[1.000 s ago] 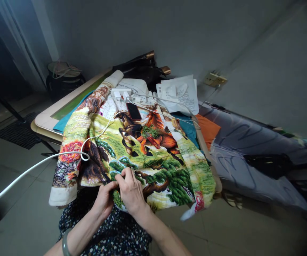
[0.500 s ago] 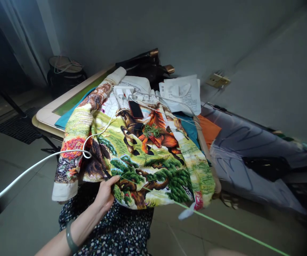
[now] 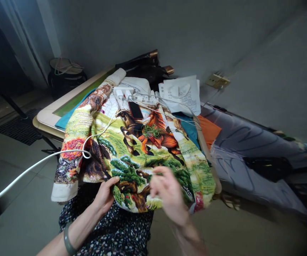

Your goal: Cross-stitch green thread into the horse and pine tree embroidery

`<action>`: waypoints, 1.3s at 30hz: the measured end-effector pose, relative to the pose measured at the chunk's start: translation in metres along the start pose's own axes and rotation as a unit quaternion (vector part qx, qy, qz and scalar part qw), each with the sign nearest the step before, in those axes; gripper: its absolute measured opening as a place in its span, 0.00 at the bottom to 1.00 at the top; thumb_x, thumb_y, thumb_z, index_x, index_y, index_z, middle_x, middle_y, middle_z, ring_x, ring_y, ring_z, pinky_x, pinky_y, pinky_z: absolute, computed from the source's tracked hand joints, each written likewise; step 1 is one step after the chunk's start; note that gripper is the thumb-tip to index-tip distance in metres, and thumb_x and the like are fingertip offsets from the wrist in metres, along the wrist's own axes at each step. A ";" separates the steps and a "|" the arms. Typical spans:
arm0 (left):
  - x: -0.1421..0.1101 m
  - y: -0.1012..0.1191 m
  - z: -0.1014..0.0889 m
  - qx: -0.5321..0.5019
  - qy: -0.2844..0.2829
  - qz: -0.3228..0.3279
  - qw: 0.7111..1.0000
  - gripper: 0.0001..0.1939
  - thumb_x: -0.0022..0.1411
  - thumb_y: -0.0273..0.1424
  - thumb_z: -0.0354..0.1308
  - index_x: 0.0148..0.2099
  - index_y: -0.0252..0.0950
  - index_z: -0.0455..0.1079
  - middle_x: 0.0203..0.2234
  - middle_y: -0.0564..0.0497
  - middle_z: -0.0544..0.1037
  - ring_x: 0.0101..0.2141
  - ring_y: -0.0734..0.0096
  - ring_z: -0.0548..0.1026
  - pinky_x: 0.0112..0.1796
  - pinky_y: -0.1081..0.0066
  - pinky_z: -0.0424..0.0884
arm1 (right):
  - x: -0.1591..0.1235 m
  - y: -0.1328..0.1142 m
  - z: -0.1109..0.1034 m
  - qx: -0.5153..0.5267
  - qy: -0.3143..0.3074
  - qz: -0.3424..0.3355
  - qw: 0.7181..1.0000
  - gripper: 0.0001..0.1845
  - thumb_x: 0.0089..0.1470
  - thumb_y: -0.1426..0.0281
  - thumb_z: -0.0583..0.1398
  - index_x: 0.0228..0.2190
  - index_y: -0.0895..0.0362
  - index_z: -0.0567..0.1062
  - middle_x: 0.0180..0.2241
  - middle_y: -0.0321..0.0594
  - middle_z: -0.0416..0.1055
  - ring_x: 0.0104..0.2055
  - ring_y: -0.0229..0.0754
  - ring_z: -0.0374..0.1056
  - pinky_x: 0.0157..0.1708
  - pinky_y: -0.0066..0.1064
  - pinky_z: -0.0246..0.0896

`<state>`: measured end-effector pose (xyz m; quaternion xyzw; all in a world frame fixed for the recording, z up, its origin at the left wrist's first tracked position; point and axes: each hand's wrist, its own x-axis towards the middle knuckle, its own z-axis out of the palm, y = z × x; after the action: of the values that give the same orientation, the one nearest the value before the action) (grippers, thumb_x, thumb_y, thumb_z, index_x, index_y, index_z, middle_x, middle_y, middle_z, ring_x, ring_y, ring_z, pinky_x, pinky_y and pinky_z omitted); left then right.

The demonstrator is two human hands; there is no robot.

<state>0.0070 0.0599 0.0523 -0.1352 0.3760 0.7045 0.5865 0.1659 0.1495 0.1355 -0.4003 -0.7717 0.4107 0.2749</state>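
The left hand pinches the near edge of the cloth spread on the tabletop, seemingly steadying it, while the blurred, half-curled right hand hovers, its hold impossible to tell.

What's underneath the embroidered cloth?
Teal fabric shows past both sides of the embroidered cloth, with the table beneath. Whatever lies under the middle is covered. The left hand has its thumb over the near edge; its fingers are mostly hidden.
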 end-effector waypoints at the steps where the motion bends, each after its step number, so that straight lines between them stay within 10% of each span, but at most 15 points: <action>1: 0.000 0.000 0.000 -0.002 -0.001 -0.001 1.000 0.10 0.44 0.25 0.72 0.33 0.28 0.81 0.28 0.43 0.85 0.30 0.61 0.81 0.38 0.64 0.78 | 0.003 -0.001 0.011 0.016 -0.044 0.002 0.999 0.10 0.66 0.67 0.55 0.43 0.54 0.76 0.20 0.32 0.69 0.19 0.36 0.65 0.21 0.26 0.62; 8: 0.000 0.000 -0.002 -0.019 0.021 0.002 1.000 0.09 0.42 0.25 0.74 0.28 0.29 0.80 0.23 0.49 0.82 0.26 0.70 0.77 0.33 0.70 0.74 | 0.012 -0.002 0.060 -0.088 -0.085 -0.031 0.992 0.15 0.61 0.72 0.56 0.36 0.56 0.83 0.19 0.35 0.73 0.20 0.38 0.68 0.24 0.25 0.60; 23: -0.002 0.001 0.002 -0.026 0.023 -0.002 0.999 0.08 0.42 0.23 0.73 0.28 0.29 0.80 0.24 0.48 0.83 0.26 0.69 0.77 0.32 0.71 0.75 | 0.016 -0.002 0.058 -0.160 -0.106 -0.064 0.979 0.16 0.59 0.78 0.57 0.37 0.53 0.85 0.35 0.38 0.83 0.31 0.41 0.78 0.34 0.26 0.64; 31: 0.001 0.000 -0.003 -0.031 0.016 0.002 0.999 0.09 0.39 0.25 0.75 0.26 0.28 0.80 0.21 0.50 0.82 0.24 0.72 0.76 0.31 0.72 0.74 | 0.021 -0.018 0.061 -0.363 -0.167 -0.099 0.912 0.12 0.60 0.79 0.58 0.33 0.57 0.81 0.29 0.44 0.81 0.31 0.46 0.78 0.30 0.29 0.58; 39: 0.001 -0.002 -0.001 -0.021 0.015 0.018 1.000 0.10 0.41 0.24 0.74 0.30 0.28 0.81 0.28 0.45 0.85 0.29 0.65 0.80 0.38 0.66 0.76 | 0.032 -0.016 0.047 -0.294 -0.217 -0.089 0.927 0.14 0.64 0.78 0.56 0.41 0.56 0.81 0.37 0.42 0.82 0.39 0.43 0.78 0.38 0.27 0.60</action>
<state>0.0083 0.0600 0.0502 -0.1511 0.3723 0.7204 0.5654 0.1075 0.1516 0.1284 -0.2941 -0.9310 0.2161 0.0062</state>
